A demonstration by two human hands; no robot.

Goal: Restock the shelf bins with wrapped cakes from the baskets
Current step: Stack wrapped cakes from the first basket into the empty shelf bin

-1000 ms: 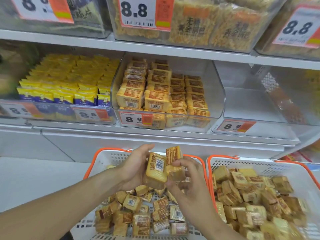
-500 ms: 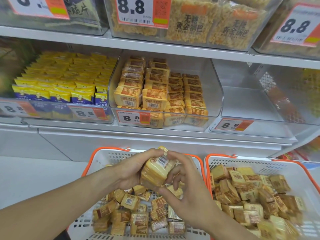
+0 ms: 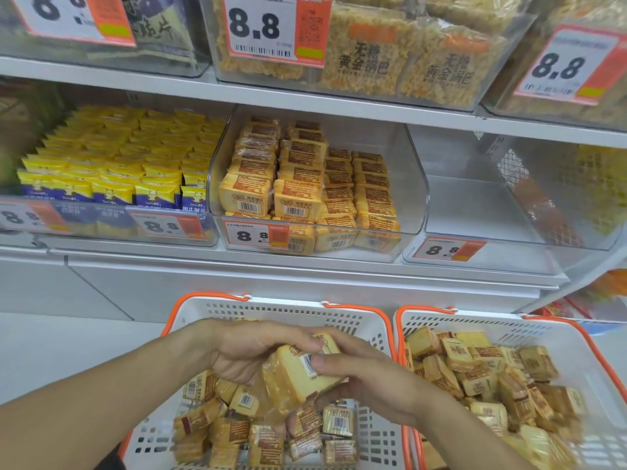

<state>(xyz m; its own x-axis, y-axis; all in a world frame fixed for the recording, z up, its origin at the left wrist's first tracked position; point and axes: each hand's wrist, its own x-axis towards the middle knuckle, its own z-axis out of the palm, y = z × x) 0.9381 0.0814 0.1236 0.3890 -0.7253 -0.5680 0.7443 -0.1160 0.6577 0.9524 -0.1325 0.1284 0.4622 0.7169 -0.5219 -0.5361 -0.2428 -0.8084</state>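
The shelf (image 3: 305,106) carries three clear bins along its front edge: the left bin (image 3: 112,228) packed with yellow-and-blue packets, the middle bin (image 3: 415,184) holding rows of wrapped cakes (image 3: 295,195) stacked higher on its left side than its right, and the right bin (image 3: 475,212) showing only its bare floor. Below stand two white baskets with orange rims, the left basket (image 3: 281,310) and the right basket (image 3: 475,320), touching at their near walls, each holding loose cakes in a jumble.

Above the left basket, near its back wall, both hands clasp a small stack of cakes (image 3: 298,371). The left hand (image 3: 244,351) curls over the stack from the left with fingers pressed on its top; the right hand (image 3: 369,374) closes from the right, thumb and fingers pinching the end by the barcode. How many cakes are in the stack I cannot tell; the lower ones are blurred.

The likely trouble is the stack itself. The film wrappers are slick, and a squeeze from the ends alone could let a middle cake slide out on the lift to the shelf and drop back into the basket or onto the ledge. Squeezing harder risks crushing soft sponge. The middle bin's raised front lip could also catch the bottom cake if the stack comes in low, and the taller left rows could topple if bumped.
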